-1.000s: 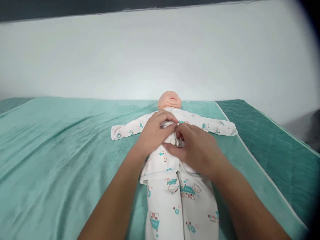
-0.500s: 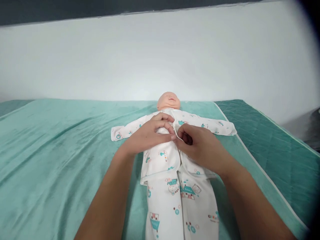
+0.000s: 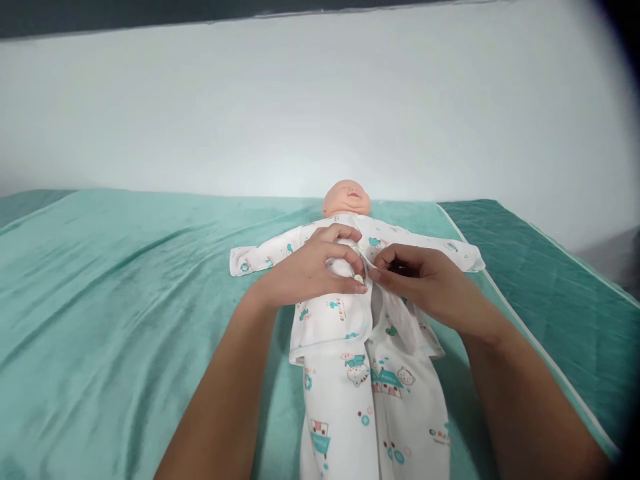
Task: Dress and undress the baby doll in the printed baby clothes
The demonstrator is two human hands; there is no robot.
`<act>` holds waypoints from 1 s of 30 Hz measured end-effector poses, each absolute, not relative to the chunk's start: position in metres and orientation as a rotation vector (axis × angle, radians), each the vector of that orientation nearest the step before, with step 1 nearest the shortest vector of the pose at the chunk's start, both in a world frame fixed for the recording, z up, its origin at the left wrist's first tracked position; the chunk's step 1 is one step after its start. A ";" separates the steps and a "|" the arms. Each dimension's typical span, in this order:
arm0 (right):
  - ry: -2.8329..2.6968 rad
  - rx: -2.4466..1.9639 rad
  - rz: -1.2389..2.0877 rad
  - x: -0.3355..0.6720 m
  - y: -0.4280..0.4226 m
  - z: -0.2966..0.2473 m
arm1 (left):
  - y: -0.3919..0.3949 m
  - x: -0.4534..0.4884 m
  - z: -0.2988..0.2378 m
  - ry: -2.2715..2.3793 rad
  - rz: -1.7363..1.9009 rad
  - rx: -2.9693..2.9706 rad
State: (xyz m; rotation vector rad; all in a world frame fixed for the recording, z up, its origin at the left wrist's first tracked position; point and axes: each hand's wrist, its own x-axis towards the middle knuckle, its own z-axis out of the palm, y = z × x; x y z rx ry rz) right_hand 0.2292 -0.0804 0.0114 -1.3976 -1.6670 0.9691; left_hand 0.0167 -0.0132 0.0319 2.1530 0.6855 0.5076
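A baby doll (image 3: 346,198) lies on its back, dressed in a white printed shirt (image 3: 325,327) and matching trousers (image 3: 340,413). Over the chest, my left hand (image 3: 320,263) pinches a small pale button (image 3: 359,279) at the shirt's front edge between thumb and finger. Just beside it, my right hand (image 3: 420,277) grips the opposite front edge of the shirt, fingers curled in. Another button (image 3: 361,245) shows higher on the opening. Below my hands the two front edges lie apart. The fingertips of my right hand are partly hidden by the fabric.
Under the doll spreads a light green sheet (image 3: 125,300) with wrinkles on the left. A darker green quilted cover (image 3: 555,300) shows at the right. A white wall (image 3: 300,100) rises behind the doll's head.
My right hand has drawn its shirt edge up and slightly away from the left one. The button between my left fingers now shows. The whole view has shifted a little.
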 end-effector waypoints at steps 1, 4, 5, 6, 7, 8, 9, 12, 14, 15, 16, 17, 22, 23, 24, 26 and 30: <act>-1.660 -1.407 0.967 0.229 -0.082 0.013 | -0.013 0.016 0.032 0.676 0.516 2.146; -1.663 -1.496 0.960 0.227 -0.087 0.018 | -0.013 0.015 0.031 0.671 0.557 2.140; -1.670 -1.534 0.953 0.227 -0.089 0.019 | -0.013 0.015 0.031 0.677 0.567 2.137; -1.680 -1.569 0.944 0.226 -0.090 0.020 | -0.013 0.014 0.030 0.685 0.576 2.132; -1.694 -1.598 0.939 0.227 -0.092 0.021 | -0.013 0.014 0.030 0.694 0.583 2.126; -1.712 -1.618 0.936 0.227 -0.092 0.021 | -0.013 0.014 0.030 0.703 0.589 2.122; -1.731 -1.627 0.940 0.228 -0.093 0.021 | -0.013 0.014 0.030 0.709 0.596 2.121; -1.771 -1.605 0.991 0.232 -0.093 0.021 | -0.013 0.015 0.029 0.712 0.611 2.136; -1.775 -1.564 1.037 0.233 -0.093 0.021 | -0.012 0.015 0.029 0.707 0.613 2.147; -1.771 -1.541 1.054 0.233 -0.093 0.021 | -0.011 0.014 0.029 0.699 0.613 2.150; -1.765 -1.516 1.064 0.232 -0.093 0.021 | -0.011 0.014 0.029 0.686 0.613 2.151; -1.757 -1.492 1.066 0.230 -0.094 0.021 | -0.010 0.014 0.029 0.667 0.615 2.150; -1.684 -1.413 1.034 0.220 -0.094 0.020 | -0.008 0.013 0.028 0.589 0.631 2.123; -1.667 -1.404 1.029 0.218 -0.094 0.019 | -0.008 0.013 0.028 0.587 0.626 2.120; -1.656 -1.395 1.029 0.217 -0.094 0.019 | -0.009 0.013 0.028 0.588 0.620 2.120; -1.645 -1.388 1.042 0.215 -0.094 0.018 | -0.009 0.013 0.028 0.589 0.607 2.129; -1.647 -1.427 1.047 0.209 -0.096 0.020 | -0.009 0.013 0.028 0.578 0.582 2.160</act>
